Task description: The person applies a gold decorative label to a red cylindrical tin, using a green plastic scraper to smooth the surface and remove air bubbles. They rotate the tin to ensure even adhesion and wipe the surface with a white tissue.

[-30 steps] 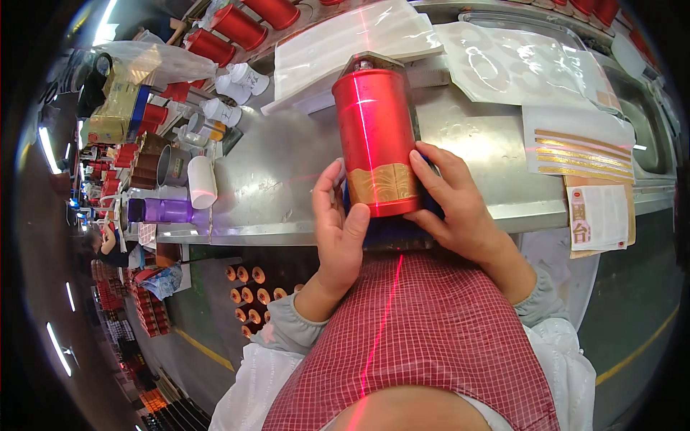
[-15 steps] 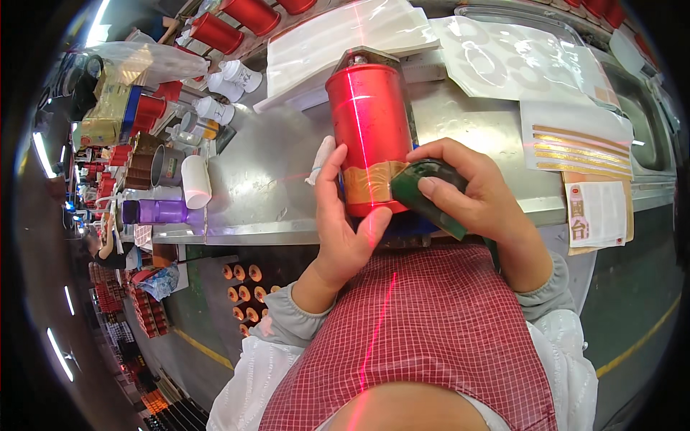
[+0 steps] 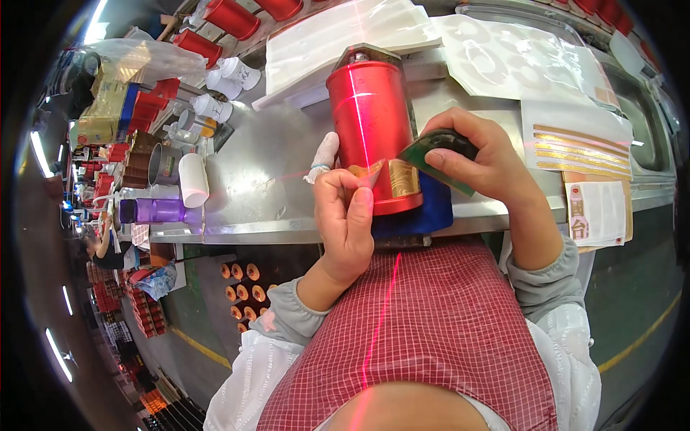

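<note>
A glossy red cylinder (image 3: 366, 115) lies lengthwise on a fixture (image 3: 368, 52) over the metal table, its near end towards me. Round its near end runs a gold band (image 3: 403, 178). At the band's left part my left hand (image 3: 346, 215) pinches the lifted edge of a thin clear film (image 3: 369, 174) between thumb and a finger; another finger, wrapped in white, sticks up beside the cylinder. My right hand (image 3: 478, 154) grips a green scraper (image 3: 424, 158) with a black upper edge. Its blade tip is close to the cylinder's right side. A blue cloth (image 3: 436, 205) lies beneath the cylinder.
White sheets (image 3: 345, 47) and clear films (image 3: 503, 61) cover the table's back. Gold strips on backing paper (image 3: 578, 147) lie right, above a printed sheet (image 3: 598, 215). White bottles (image 3: 237, 74), a paper roll (image 3: 192, 179) and a purple bottle (image 3: 162, 210) stand left.
My left hand has gone from steadying the cylinder to pinching up the film, which now peels off the band. My right hand and the scraper have lifted off the band, up and right.
</note>
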The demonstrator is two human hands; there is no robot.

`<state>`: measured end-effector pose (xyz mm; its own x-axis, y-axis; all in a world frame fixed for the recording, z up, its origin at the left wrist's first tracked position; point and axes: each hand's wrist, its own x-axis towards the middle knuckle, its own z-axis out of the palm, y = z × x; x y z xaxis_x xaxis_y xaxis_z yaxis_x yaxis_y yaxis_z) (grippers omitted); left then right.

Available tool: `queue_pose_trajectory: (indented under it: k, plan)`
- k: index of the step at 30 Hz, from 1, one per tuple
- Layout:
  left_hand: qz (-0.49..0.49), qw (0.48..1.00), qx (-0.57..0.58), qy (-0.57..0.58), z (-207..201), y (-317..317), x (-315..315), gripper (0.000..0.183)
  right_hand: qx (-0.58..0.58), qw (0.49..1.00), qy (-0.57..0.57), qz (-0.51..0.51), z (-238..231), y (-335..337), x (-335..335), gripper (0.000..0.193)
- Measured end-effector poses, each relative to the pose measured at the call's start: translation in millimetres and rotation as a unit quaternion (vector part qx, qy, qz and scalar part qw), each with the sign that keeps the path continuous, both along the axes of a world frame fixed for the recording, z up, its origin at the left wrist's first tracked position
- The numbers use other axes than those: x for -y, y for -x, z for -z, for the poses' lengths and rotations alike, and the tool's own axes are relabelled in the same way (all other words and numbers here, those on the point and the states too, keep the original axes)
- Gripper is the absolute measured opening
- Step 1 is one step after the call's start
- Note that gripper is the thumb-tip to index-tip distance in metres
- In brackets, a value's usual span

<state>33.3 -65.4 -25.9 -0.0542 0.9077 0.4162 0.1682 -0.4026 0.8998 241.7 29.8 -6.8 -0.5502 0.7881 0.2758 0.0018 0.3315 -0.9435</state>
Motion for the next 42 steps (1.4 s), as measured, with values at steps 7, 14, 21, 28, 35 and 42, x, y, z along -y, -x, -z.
queue_pose_trajectory:
  k: [7,14,21,28,35,42]
  plan:
    - [-0.018,0.999,-0.025,-0.010,7,3,0,0.016,0.007,0.993,-0.071,-0.095,-2,7,0,0.021]
    - [-0.008,1.000,0.011,-0.003,6,1,2,0.016,-0.006,0.997,-0.076,0.027,2,-17,5,0.022]
    - [-0.013,0.999,0.041,0.000,5,-2,1,0.015,-0.004,0.951,-0.301,0.076,11,-2,16,0.028]
    - [-0.022,0.999,0.020,-0.017,9,4,0,0.014,0.047,0.905,-0.409,0.110,3,1,20,0.031]
    - [-0.011,0.999,0.038,-0.004,5,2,2,0.014,0.060,0.888,-0.428,0.158,-2,10,18,0.026]
    - [0.000,0.998,0.055,-0.022,12,4,-1,0.015,-0.001,0.964,-0.265,0.037,-3,0,33,0.031]
